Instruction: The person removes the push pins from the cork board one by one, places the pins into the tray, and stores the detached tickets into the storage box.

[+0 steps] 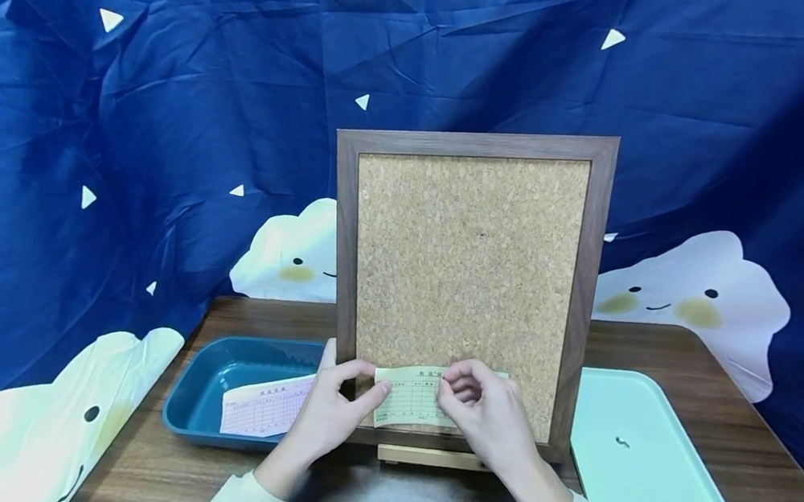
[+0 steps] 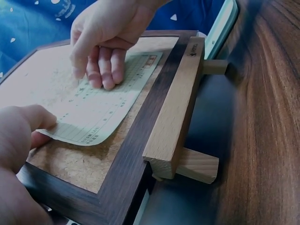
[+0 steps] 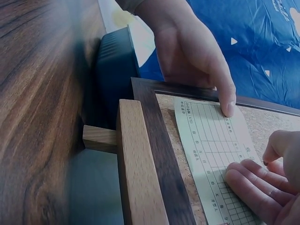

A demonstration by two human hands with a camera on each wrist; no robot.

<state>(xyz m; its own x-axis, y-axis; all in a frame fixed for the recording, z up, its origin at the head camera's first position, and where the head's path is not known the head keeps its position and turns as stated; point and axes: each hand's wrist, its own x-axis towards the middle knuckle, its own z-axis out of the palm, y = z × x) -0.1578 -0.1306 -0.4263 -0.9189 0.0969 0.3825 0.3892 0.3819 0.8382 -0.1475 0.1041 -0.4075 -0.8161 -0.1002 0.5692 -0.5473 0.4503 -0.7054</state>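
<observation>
A pale green printed receipt slip (image 1: pixel 408 397) lies against the lower part of a framed corkboard (image 1: pixel 466 265), which stands upright on a wooden easel (image 2: pixel 180 103). At the slip's left edge, my left hand (image 1: pixel 332 402) pinches the paper between thumb and forefinger. My right hand (image 1: pixel 491 413) is over the slip's right half, thumb and forefinger pinched near its top edge. Between those fingertips shows a small dark pin (image 3: pixel 266 163), mostly hidden. The other right-hand fingers lie curled close over the paper.
Left of the board, a blue tub (image 1: pixel 193 417) holds a pink printed slip (image 1: pixel 263 407). To the right lies a mint green tray (image 1: pixel 663 486) with a small dark object (image 1: pixel 622 442) on it. Behind the wooden table (image 1: pixel 654 348) hangs a blue curtain (image 1: pixel 464 55).
</observation>
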